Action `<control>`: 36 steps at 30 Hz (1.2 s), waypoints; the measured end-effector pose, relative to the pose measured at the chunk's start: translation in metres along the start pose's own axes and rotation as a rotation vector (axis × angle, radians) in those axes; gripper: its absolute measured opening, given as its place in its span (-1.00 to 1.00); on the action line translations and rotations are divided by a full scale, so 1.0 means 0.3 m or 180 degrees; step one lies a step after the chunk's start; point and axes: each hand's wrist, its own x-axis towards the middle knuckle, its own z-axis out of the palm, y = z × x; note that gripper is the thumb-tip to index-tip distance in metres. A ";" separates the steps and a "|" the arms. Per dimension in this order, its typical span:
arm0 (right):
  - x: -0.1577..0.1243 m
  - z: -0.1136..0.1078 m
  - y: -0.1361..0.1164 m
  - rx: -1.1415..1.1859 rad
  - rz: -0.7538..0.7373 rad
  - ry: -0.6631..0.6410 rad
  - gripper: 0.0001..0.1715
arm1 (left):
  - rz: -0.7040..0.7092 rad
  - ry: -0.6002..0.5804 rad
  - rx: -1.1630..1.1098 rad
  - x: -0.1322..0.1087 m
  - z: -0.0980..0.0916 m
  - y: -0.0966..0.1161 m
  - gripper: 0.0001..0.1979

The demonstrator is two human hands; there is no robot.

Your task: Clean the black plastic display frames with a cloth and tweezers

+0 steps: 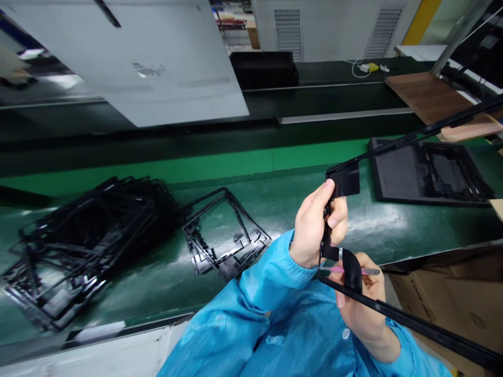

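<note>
My left hand [320, 222] is closed round one side of a thin black frame [393, 144], holding it up on edge above the bench. A black flap [348, 179] sticks out by my left fingers. Below, a black strip [352, 269] curves away from the frame, in front of my right fingers. My right hand [365, 306] is closed on slim pink-and-grey tweezers [369, 272], lying crosswise behind the strip. Whether the right fingers also touch the strip or frame is hidden.
On the green bench [286, 209], a heap of black frames [90, 230] lies at left, with more thin frames [226, 235] beside it. A black tray [396, 173] holding black parts sits at right. A white panel [168, 68] hangs above. Cardboard boxes [451, 309] stand lower right.
</note>
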 end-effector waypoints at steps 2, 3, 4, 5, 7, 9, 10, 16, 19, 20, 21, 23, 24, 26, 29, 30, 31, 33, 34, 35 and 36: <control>0.005 -0.002 0.002 0.0015 0.0014 -0.0089 -0.84 | 0.0022 -0.0036 0.0013 0.001 0.001 -0.001 -0.35; 0.009 -0.002 0.004 0.0015 0.0004 -0.0091 -0.84 | 0.0033 -0.0074 0.0024 0.001 0.001 -0.001 -0.34; 0.014 -0.002 0.005 0.0009 -0.0018 -0.0054 -0.84 | 0.0043 -0.0119 0.0036 0.002 0.001 -0.003 -0.34; 0.019 -0.002 0.006 0.0002 -0.0048 0.0002 -0.84 | 0.0049 -0.0164 0.0051 0.003 0.000 -0.004 -0.33; 0.024 0.001 0.006 -0.0039 -0.0055 0.0155 -0.83 | 0.0081 -0.0225 0.0054 0.005 -0.006 -0.008 -0.33; 0.021 0.006 0.006 -0.0057 0.0042 0.0270 -0.81 | 0.0128 -0.0256 0.0038 0.006 -0.013 -0.011 -0.34; 0.017 0.008 0.006 -0.0054 0.0113 0.0279 -0.81 | 0.0164 -0.0259 0.0023 0.007 -0.017 -0.013 -0.35; 0.001 0.002 0.012 0.0002 0.0263 0.0263 -0.76 | 0.0319 -0.0269 0.0001 0.007 -0.029 -0.027 -0.37; 0.004 -0.008 0.018 -0.0043 0.0265 0.0380 -0.68 | 0.0290 -0.0268 -0.0074 0.005 -0.029 -0.029 -0.44; 0.004 -0.010 0.019 -0.0039 0.0275 0.0372 -0.68 | 0.0297 -0.0237 -0.0096 0.003 -0.028 -0.028 -0.47; 0.004 -0.011 0.019 -0.0022 0.0292 0.0335 -0.68 | 0.0319 -0.0185 -0.0122 0.002 -0.028 -0.027 -0.48; 0.005 -0.009 0.018 0.0018 0.0318 0.0218 -0.70 | 0.0377 -0.0107 -0.0175 -0.002 -0.026 -0.024 -0.51; 0.006 -0.007 0.016 0.0033 0.0298 0.0186 -0.69 | 0.0399 -0.0099 -0.0197 -0.004 -0.025 -0.024 -0.52; 0.011 -0.002 0.013 0.0045 0.0252 0.0176 -0.68 | 0.0399 -0.0145 -0.0234 -0.007 -0.021 -0.027 -0.54; 0.015 0.001 0.013 0.0067 0.0257 0.0278 -0.66 | 0.0386 -0.0160 -0.0288 -0.011 -0.017 -0.032 -0.55; 0.014 0.001 0.015 0.0082 0.0320 0.0279 -0.67 | 0.0402 -0.0140 -0.0302 -0.011 -0.016 -0.033 -0.55; 0.012 0.000 0.017 0.0101 0.0379 0.0262 -0.67 | 0.0422 -0.0119 -0.0307 -0.012 -0.015 -0.033 -0.55; 0.008 -0.002 0.021 0.0100 0.0440 0.0231 -0.69 | 0.0459 -0.0116 -0.0305 -0.013 -0.013 -0.032 -0.54; 0.007 -0.003 0.021 0.0063 0.0421 0.0228 -0.67 | 0.0465 -0.0124 -0.0301 -0.014 -0.012 -0.032 -0.55; 0.008 -0.003 0.020 0.0016 0.0383 0.0252 -0.65 | 0.0460 -0.0142 -0.0297 -0.014 -0.011 -0.033 -0.54; 0.010 -0.003 0.018 -0.0028 0.0339 0.0299 -0.64 | 0.0452 -0.0163 -0.0296 -0.015 -0.010 -0.033 -0.54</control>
